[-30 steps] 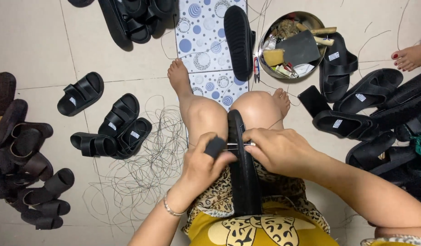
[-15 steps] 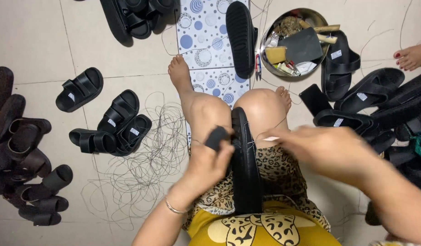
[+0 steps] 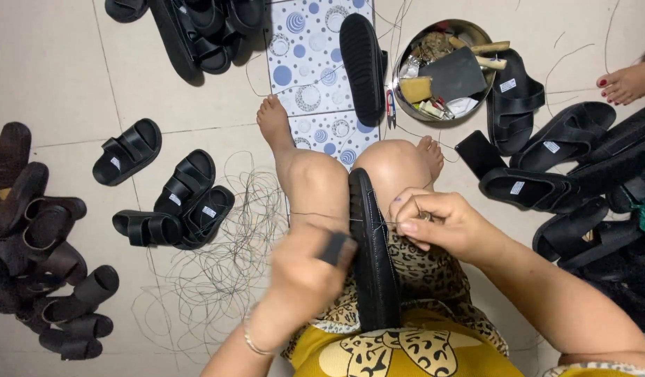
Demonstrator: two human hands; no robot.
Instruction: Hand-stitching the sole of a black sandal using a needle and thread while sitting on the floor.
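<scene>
Seen from my remote feed, the black sandal sole (image 3: 372,258) stood on edge between the knees, long axis pointing away. My right hand (image 3: 434,222), just right of it, pinched a needle; my left hand (image 3: 305,269) gripped a dark strap against it.

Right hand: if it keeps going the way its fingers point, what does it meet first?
The right hand points left, so likely the black sole held between the knees, which its fingertips already almost touch; depth unclear.

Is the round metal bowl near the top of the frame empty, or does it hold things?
It holds things. The metal bowl contains a dark flat piece, a yellow block and small odds and ends; only parts of its rim show bare metal.
</scene>
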